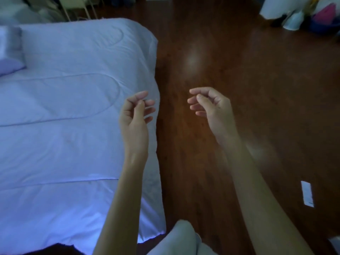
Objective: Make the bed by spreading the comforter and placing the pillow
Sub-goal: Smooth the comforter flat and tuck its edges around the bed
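Observation:
A pale quilted comforter [64, 111] lies spread flat over the bed on the left, its right edge hanging toward the floor. A lilac pillow [11, 57] rests at the far left edge on top of it, mostly cut off by the frame. My left hand [137, 111] hovers above the comforter's right edge, fingers loosely curled and apart, holding nothing. My right hand [209, 105] hangs over the wooden floor, fingers also loosely curled and empty. Both forearms reach in from the bottom.
Dark wooden floor [239, 80] runs along the bed's right side. Bags and colourful items [301, 13] crowd the far right corner. A white slip of paper [307, 196] lies on the floor at right. A light-clothed leg [180, 240] shows at the bottom.

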Tool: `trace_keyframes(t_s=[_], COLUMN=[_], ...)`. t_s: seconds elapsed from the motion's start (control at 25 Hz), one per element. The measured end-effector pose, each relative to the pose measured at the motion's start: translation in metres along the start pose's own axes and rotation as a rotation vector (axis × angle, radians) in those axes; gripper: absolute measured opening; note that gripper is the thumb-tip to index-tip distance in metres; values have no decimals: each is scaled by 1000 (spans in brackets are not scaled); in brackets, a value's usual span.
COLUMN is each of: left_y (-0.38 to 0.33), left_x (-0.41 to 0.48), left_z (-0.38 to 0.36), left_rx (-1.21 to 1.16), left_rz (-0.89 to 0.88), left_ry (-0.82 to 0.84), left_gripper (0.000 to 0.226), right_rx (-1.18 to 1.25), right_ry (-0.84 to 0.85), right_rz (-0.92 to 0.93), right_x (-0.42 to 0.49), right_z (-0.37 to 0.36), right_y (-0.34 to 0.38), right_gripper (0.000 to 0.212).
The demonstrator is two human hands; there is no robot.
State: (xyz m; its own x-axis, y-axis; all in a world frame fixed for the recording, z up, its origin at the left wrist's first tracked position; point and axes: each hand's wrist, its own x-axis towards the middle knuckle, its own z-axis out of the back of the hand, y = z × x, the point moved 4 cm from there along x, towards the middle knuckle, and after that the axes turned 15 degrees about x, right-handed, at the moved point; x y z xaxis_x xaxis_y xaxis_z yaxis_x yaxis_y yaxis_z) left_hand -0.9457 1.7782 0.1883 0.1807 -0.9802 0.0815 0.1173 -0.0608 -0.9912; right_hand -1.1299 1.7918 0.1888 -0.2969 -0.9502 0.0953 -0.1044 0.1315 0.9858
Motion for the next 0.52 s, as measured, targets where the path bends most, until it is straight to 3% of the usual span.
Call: trace_keyframes(t_s=[0.32,0.52], left_y=[50,75], left_x=[93,182], left_z=[58,93], left_rx=[45,79], left_rz=[177,268], left_ry=[-369,-578], left_gripper=[27,25], right_rx=[-95,-142], right_ry=[402,641], right_rz=[-90,-167], right_x=[119,216], right_z=[-85,-182], right_y=[-52,-96], right_gripper=[22,20])
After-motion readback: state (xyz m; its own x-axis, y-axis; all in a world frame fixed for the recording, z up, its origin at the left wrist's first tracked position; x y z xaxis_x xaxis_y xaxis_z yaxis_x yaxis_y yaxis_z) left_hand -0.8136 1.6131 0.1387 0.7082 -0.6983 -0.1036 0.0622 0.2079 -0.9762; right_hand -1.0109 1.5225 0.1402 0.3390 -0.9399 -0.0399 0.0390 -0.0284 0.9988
